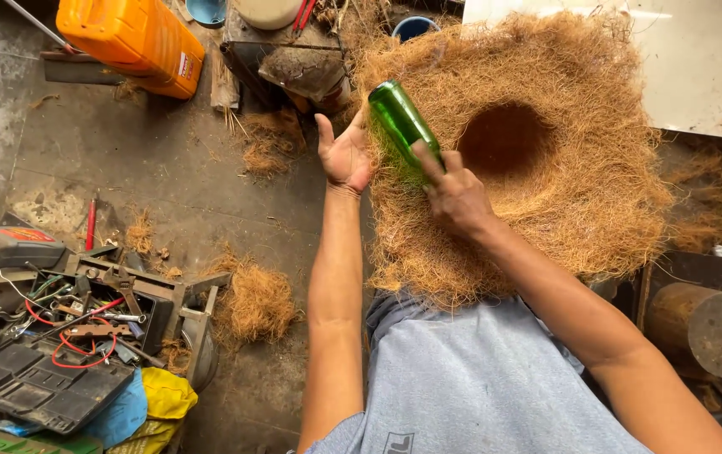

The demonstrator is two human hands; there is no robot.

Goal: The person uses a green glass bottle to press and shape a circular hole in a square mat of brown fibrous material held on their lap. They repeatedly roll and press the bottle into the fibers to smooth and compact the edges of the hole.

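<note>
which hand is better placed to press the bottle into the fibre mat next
Right, probably. The right hand already grips the green bottle over the fibre mat. The left hand is open at the mat's edge, holding nothing.

An orange jerrycan (134, 40) and an open toolbox (58, 353) sit on the floor.

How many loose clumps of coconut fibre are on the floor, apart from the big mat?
3 clear ones: a large clump by the toolbox, a small tuft left of it, another near the orange container. Clutter may hide more.
</note>
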